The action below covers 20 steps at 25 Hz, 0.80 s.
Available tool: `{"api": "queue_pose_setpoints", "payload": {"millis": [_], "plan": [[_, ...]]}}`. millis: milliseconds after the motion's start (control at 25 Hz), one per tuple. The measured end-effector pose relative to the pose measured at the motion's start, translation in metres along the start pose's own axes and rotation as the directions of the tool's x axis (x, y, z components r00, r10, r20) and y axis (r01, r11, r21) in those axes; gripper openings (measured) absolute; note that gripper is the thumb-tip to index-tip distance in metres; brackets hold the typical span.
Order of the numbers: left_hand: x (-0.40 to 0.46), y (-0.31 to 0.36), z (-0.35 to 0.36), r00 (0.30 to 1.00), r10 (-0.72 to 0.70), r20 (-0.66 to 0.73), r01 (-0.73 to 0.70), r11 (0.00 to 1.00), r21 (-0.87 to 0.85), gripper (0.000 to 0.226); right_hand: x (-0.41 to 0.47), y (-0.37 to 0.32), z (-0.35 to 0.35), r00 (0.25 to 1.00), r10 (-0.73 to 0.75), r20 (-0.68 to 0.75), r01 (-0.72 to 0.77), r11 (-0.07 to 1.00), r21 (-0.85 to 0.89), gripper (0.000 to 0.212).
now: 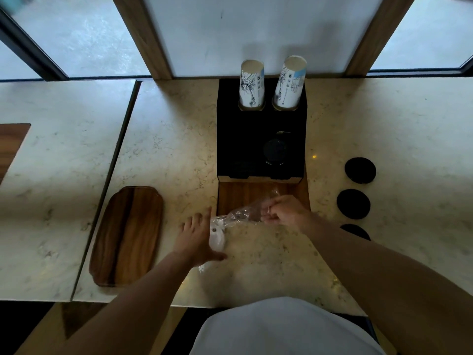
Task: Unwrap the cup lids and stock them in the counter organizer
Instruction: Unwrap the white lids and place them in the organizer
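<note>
lid stack being unwrapped at the organizer

the white lids [217, 235] are steadied on the counter [163, 139] by the left hand [195, 235], its fingers spread flat against them rather than curled round. the clear wrap [243, 213] is pinched shut in the right hand [284, 213], just in front of the organizer [261, 124]. a hard pull could topple loosely held lids. cup [252, 84] print is illegible.
</note>
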State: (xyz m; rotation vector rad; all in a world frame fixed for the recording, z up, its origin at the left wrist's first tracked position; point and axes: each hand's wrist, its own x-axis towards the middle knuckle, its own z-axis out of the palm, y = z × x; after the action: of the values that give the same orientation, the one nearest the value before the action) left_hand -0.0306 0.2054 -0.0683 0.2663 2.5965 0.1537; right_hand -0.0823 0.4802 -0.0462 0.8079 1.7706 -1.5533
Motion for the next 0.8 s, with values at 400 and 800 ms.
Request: {"api": "queue_pose_setpoints", "payload": {"millis": [400, 800], "plan": [[-0.007, -0.013, 0.004, 1.0, 0.015, -0.009, -0.016, 0.991, -0.132, 0.124, -0.017, 0.02, -0.01, 0.996, 0.09, 0.002, -0.09, 0.996, 0.023, 0.028], [-0.007, -0.015, -0.004, 0.989, 0.134, -0.07, -0.131, 0.99, 0.05, 0.054, -0.036, 0.022, -0.016, 0.996, 0.094, -0.001, -0.094, 0.993, 0.074, 0.028]]}}
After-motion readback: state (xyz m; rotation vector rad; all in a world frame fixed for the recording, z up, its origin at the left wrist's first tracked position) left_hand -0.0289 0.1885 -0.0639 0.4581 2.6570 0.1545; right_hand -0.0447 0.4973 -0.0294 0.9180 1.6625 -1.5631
